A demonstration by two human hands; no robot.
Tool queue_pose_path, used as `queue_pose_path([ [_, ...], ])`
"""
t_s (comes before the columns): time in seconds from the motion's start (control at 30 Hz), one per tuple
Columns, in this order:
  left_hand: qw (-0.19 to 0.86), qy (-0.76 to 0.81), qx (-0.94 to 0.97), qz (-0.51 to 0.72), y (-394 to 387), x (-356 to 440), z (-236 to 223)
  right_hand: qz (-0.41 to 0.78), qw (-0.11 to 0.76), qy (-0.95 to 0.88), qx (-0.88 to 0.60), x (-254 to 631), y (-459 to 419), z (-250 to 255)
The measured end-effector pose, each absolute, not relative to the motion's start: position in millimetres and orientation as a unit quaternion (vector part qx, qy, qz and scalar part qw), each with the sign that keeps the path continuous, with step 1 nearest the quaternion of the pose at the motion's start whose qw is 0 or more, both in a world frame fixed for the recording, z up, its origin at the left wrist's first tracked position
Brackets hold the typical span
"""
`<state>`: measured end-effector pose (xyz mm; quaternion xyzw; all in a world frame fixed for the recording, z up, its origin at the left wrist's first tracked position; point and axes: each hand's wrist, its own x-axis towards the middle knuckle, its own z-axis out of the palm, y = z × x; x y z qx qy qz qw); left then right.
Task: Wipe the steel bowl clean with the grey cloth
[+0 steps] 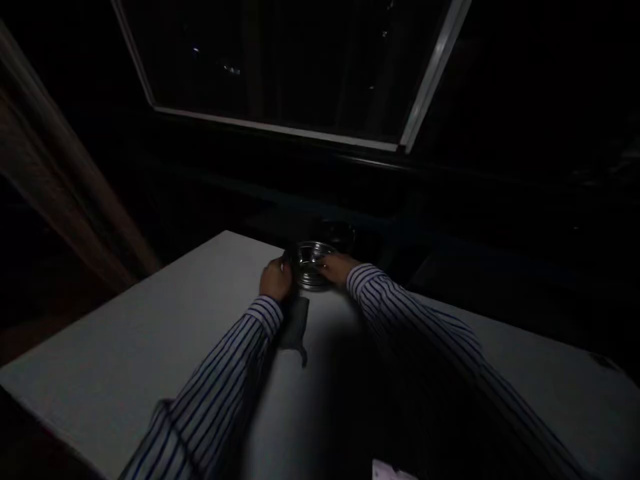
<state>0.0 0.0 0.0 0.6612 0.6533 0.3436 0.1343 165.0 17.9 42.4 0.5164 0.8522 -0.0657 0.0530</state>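
Sleeves (pixel 215 373) striped in white and dark blue stretch over a pale tabletop (pixel 165 327), and at their ends the left hand (pixel 277 279) and the right hand (pixel 336 268) flank a shiny metal bowl (pixel 310 283). The bowl sits close to the far edge of the tabletop, its opening facing up, with bright rings of reflected light around its wall. On its right side, the fingers of the right hand reach over the rim toward the inside; whether that grip is clamped on the metal I cannot tell. The left hand is curled at the bowl's other side, thumb toward the rim, and its grip is too dark to tell as closed on anything or merely resting there.

Just nearer than the bowl, beside the left wrist, lies a dark grey cloth-like piece (pixel 296 323) with a narrow, bent end pointing toward the person. Behind the bowl, a dark round object (pixel 339 232) shows faintly. At the bottom edge of the view a pale pinkish scrap (pixel 387 471) is partly cut off. A light window frame (pixel 280 127) surrounds dark glass beyond, and brownish drapery (pixel 65 167) hangs at the left.
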Motion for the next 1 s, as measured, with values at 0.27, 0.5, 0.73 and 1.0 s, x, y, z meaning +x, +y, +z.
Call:
queue_pose_path([
  [0.27,0.14,0.636,0.681,0.336,13.5,-2.2,-13.8,-0.078,0.062,0.869,0.485,154.4,30.0,35.8],
  [0.5,0.14,0.646,0.671,0.336,18.8,-3.0,-19.3,-0.092,0.066,0.876,0.468,153.7,35.5,29.7],
  [0.73,0.14,0.658,0.661,0.333,13.5,-4.1,-14.4,-0.101,0.062,0.875,0.469,155.7,32.1,37.0],
  [1.0,0.144,0.661,0.659,0.33,8.0,-4.9,-8.4,-0.081,0.051,0.88,0.465,159.2,25.8,45.6],
])
